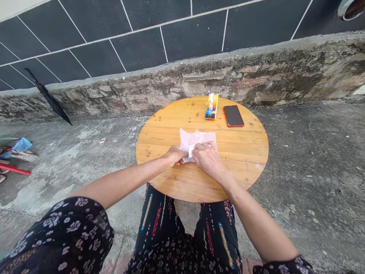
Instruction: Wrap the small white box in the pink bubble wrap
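Observation:
A pinkish-white, see-through sheet that looks like bubble wrap (186, 137) lies spread on the round wooden table (159, 129). On its near part sits a small white object (191, 151), mostly covered by my fingers, so its kind does not show. My left hand (176, 155) pinches the sheet's near left corner, its thumb beside the white object. Over the right side of the sheet, my right hand (207, 156) is bent with its fingers curled down onto the white object. Its fingertips are partly hidden.
A yellow and blue tape dispenser (211, 107) and a phone with a red edge (234, 116) lie at the table's far side. Behind is a low stone wall base (137, 91), with a black folded umbrella (51, 99) leaning on it. Assorted items lie on the ground at left.

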A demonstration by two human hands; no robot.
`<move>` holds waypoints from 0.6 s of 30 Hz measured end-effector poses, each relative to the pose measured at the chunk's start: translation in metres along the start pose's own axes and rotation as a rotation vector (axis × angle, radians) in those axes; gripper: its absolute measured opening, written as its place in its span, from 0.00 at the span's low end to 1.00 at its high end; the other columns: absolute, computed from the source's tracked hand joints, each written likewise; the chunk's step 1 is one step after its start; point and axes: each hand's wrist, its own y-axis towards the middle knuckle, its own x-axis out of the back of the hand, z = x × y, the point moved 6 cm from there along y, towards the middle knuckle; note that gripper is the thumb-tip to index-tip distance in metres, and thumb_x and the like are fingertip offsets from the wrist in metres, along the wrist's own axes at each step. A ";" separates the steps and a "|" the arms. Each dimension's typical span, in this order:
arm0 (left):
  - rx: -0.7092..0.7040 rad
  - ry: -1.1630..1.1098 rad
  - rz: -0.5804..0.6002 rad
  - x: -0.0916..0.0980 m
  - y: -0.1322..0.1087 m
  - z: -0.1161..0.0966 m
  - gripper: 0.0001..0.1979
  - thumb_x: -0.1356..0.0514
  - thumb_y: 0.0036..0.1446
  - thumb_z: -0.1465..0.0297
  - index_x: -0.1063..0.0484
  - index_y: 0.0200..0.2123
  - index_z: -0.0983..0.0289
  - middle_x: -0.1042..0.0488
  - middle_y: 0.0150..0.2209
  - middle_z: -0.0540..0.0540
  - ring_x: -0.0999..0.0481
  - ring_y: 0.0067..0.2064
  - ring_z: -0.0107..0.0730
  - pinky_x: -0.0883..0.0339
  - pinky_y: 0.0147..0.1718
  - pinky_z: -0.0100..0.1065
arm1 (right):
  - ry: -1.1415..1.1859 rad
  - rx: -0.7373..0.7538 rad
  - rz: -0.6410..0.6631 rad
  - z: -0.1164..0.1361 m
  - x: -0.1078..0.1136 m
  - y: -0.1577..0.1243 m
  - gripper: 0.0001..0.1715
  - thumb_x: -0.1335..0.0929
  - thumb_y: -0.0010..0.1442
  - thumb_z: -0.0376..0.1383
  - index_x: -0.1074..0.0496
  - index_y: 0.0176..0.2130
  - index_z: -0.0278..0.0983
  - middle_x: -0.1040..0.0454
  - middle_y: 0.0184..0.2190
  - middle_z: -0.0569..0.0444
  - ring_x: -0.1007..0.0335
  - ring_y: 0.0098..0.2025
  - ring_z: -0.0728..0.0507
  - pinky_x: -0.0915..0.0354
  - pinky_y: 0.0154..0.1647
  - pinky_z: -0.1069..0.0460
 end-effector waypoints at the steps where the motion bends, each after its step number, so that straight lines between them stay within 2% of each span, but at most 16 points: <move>1: -0.003 -0.002 -0.005 -0.001 0.000 0.000 0.07 0.36 0.43 0.73 0.28 0.29 0.69 0.30 0.17 0.49 0.31 0.18 0.26 0.44 0.13 0.24 | -0.003 0.001 -0.001 0.000 0.000 0.000 0.11 0.36 0.64 0.34 0.24 0.36 0.35 0.24 0.41 0.47 0.32 0.45 0.39 0.53 0.51 0.44; 9: -0.011 -0.153 0.066 -0.005 -0.006 -0.007 0.09 0.41 0.47 0.71 0.27 0.33 0.69 0.27 0.20 0.50 0.31 0.18 0.25 0.35 0.17 0.27 | -0.012 0.003 0.001 0.000 0.001 0.001 0.10 0.35 0.63 0.34 0.24 0.35 0.36 0.24 0.40 0.48 0.32 0.44 0.40 0.52 0.48 0.45; 14: -0.076 -0.174 0.082 -0.002 -0.008 -0.014 0.07 0.41 0.47 0.72 0.28 0.31 0.68 0.27 0.20 0.50 0.30 0.18 0.25 0.37 0.16 0.25 | -0.016 -0.005 0.004 -0.001 0.000 0.002 0.09 0.35 0.63 0.34 0.23 0.36 0.36 0.24 0.39 0.49 0.32 0.44 0.40 0.52 0.47 0.45; 18: -0.147 -0.160 0.032 0.002 -0.010 -0.019 0.01 0.41 0.46 0.75 0.31 0.26 0.66 0.28 0.18 0.49 0.29 0.18 0.24 0.38 0.16 0.24 | 0.004 -0.015 0.010 -0.002 0.000 0.001 0.10 0.35 0.63 0.35 0.23 0.35 0.37 0.24 0.40 0.49 0.32 0.45 0.40 0.52 0.48 0.45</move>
